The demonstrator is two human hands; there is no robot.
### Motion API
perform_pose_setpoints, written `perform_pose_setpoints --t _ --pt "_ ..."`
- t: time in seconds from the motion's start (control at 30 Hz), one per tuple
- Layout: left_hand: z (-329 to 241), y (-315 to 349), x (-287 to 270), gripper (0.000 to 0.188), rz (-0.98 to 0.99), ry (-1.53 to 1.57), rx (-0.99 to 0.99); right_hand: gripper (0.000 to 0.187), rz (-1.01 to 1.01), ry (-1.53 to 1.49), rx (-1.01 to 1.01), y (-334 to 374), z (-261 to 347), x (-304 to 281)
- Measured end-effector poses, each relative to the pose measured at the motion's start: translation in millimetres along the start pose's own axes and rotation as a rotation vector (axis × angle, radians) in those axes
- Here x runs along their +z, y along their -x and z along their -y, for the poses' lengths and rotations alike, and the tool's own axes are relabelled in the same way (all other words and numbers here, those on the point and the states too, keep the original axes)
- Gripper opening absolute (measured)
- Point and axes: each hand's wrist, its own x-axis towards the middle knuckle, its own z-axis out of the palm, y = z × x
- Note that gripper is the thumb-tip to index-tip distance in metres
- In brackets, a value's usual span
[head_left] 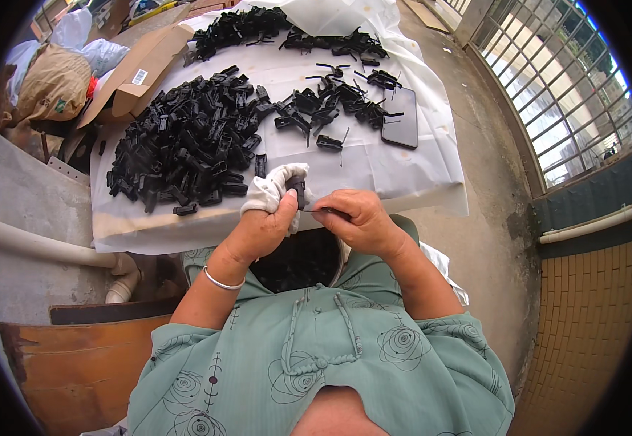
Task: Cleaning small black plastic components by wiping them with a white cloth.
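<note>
Noted far left, well beyond the left fingers [284, 211]: bags [62, 80]. Next rightward, near the far-left edge of the white-sheeted table [436, 171]: an open box [142, 69]. Ahead and left of the left fingers: a large pile [185, 138] of black parts, loosely heaped.

At the left fingers: thumb and fingers pinching a black held part [298, 190], with white cloth [264, 193] between; some fingertips hidden in the folds, exact placing impossible to tell. Held part roughly upright, above the table's near edge, just left of the right fingers [343, 201]. Judged light, stiff and probably of moulded plastic; smooth faces likely slippery, cloth likely a help. Best gripped by the broad sides of the body, clear of the lower end. Small projections possibly fragile under hard squeezing.

Below and between both sets of fingers: a dark container [341, 269], partly hidden.

At the right fingers: thumb and forefinger pressed onto a thin dark tool [336, 213], tip directed left at the held part's lower end; contact not certain. Best held by the handle, close to the tip.

Ahead of the right fingers: a loose part [329, 143] with a thin wire, judged easily bent and unsuitable as a hold. Farther ahead and right: a phone [401, 120], lying flat.
</note>
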Motion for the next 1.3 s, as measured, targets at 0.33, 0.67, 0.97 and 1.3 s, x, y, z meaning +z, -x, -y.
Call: perform_pose_setpoints --t 0.33,0.67,0.97,1.3 --pt "-31.0 14.2 9.1 0.034 0.154 0.086 -0.041 0.013 -0.013 -0.689 0.548 -3.9 19.1 8.1" --pt "-17.4 7.3 14.1 0.025 -0.039 -0.102 0.211 0.019 0.085 -0.129 0.23 -9.8 21.6 6.4" --pt "-16.4 1.6 13.7 0.023 -0.045 -0.443 0.25 0.022 -0.01 -0.266 0.372 -8.7 11.9 22.6" --pt "-24.0 -26.2 -34.3 0.055 -0.535 -1.228 0.387 0.021 -0.215 0.601 0.353 -19.7 -44.1 -11.1"
